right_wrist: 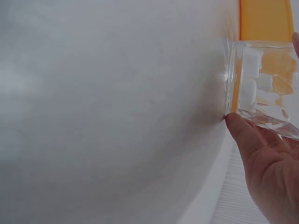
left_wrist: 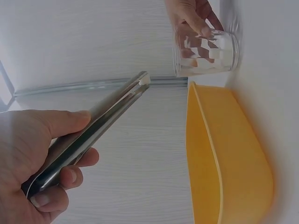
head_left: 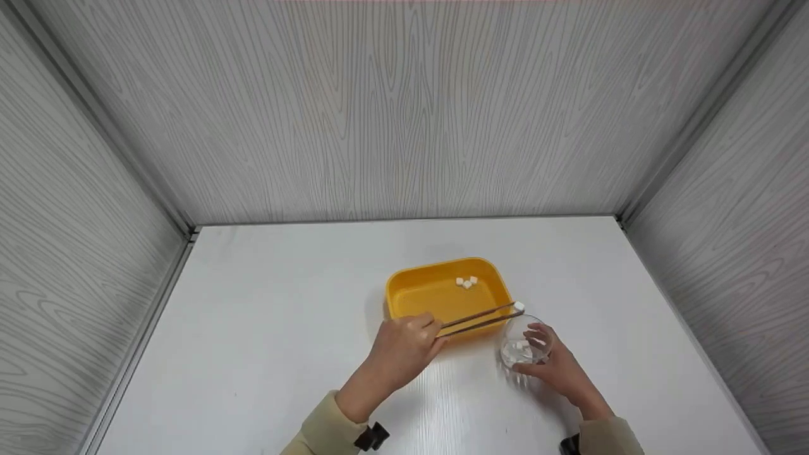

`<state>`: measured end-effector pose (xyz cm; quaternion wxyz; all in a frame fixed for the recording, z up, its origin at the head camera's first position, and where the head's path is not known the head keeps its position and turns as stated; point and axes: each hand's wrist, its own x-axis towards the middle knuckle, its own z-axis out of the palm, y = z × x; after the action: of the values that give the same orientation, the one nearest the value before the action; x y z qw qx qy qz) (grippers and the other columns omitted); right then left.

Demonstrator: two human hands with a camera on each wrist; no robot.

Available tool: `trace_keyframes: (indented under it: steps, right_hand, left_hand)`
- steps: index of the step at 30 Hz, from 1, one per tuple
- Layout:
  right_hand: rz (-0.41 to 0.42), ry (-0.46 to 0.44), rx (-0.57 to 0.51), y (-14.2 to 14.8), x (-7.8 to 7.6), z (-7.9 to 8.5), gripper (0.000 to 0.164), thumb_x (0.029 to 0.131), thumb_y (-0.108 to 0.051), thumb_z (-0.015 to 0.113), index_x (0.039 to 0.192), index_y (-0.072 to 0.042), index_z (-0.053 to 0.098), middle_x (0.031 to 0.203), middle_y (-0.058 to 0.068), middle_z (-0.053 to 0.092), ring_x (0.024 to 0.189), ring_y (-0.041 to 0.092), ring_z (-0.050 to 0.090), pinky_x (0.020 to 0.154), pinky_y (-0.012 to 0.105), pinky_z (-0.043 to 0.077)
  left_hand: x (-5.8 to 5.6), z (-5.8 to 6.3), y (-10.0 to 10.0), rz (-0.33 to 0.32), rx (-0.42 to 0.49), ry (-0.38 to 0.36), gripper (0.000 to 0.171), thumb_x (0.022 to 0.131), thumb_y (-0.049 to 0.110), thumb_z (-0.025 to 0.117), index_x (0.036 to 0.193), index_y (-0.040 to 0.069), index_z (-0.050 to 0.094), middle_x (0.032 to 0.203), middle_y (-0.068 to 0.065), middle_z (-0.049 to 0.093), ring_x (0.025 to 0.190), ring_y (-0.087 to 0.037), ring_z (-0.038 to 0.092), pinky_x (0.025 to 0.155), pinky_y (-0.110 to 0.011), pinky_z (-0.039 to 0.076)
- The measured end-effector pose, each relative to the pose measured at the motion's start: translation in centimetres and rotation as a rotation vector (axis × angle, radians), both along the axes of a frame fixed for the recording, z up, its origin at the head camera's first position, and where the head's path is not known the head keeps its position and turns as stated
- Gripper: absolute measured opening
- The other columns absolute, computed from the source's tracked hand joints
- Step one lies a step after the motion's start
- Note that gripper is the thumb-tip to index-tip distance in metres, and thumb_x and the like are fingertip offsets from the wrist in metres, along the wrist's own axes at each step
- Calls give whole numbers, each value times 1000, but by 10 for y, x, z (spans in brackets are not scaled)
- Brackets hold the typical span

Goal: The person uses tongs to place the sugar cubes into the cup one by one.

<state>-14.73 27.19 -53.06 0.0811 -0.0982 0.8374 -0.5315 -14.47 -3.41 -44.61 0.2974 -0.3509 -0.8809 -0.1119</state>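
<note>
One white cube (head_left: 519,306) is hanging pinched in the nearly closed tips of the metal tongs (head_left: 479,321), near the far rim of the clear glass cup (head_left: 515,332). The left hand (head_left: 404,349) is gripping the tongs; the right hand (head_left: 560,368) is holding the upright cup, where more cubes (head_left: 519,345) are lying. Three others (head_left: 467,284) are sitting toward the yellow tray's (head_left: 420,306) far right. This is looking like mid-transfer; the next move is probably calling for centring the tips over the cup and loosening the squeeze.
</note>
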Motion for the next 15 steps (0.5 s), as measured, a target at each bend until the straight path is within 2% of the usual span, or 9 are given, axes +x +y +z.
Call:
trace_keyframes:
  steps: [1, 3, 5, 7, 11, 15]
  right_hand:
    - [-3, -66, 25, 11, -9, -18, 83, 84, -22, 80, 146, -3, 28, 146, 28, 38, 135, 43, 37, 103, 51, 38]
    - [-7, -98, 5, 23, -20, -43, 90, 79, -24, 84, 147, -4, 27, 148, 25, 38, 136, 42, 36, 104, 54, 36]
    - [-26, -88, 10, 24, -21, -48, 93, 78, -24, 85, 147, -4, 27, 147, 25, 39, 135, 42, 37, 104, 55, 36]
    - [-82, -117, 39, 23, -22, -52, 96, 76, -24, 86, 148, -5, 26, 146, 25, 40, 134, 42, 38, 103, 57, 36]
    - [-112, -143, 52, 20, -21, -50, 101, 74, -24, 87, 151, -9, 24, 149, 22, 38, 135, 39, 38, 104, 54, 36]
    - [-105, -139, 58, 20, -21, -50, 96, 75, -22, 87, 149, -10, 27, 148, 21, 38, 135, 38, 39, 102, 52, 39]
  left_hand:
    - [-4, -9, -1, -32, -17, -25, 17, 86, 26, 77, 83, 9, 73, 75, 4, 60, 55, -8, 56, 48, -22, 45]
    - [-9, -20, -1, -82, -22, -24, 18, 89, 28, 73, 84, 10, 73, 75, 5, 59, 55, -7, 55, 49, -21, 45]
    - [-9, -22, 1, -97, -15, -20, 18, 88, 28, 74, 82, 11, 72, 73, 5, 58, 54, -7, 54, 48, -21, 44]
    - [-7, -23, 3, -92, -18, -26, 19, 87, 28, 76, 79, 12, 70, 72, 5, 57, 54, -7, 54, 48, -21, 44]
    - [-4, -22, 6, -83, -46, -63, 21, 89, 31, 74, 78, 13, 68, 73, 6, 57, 57, -8, 57, 50, -22, 46]
    - [-3, -23, 6, -92, -61, -97, 23, 90, 35, 72, 81, 14, 69, 74, 5, 57, 57, -9, 56, 52, -22, 46]
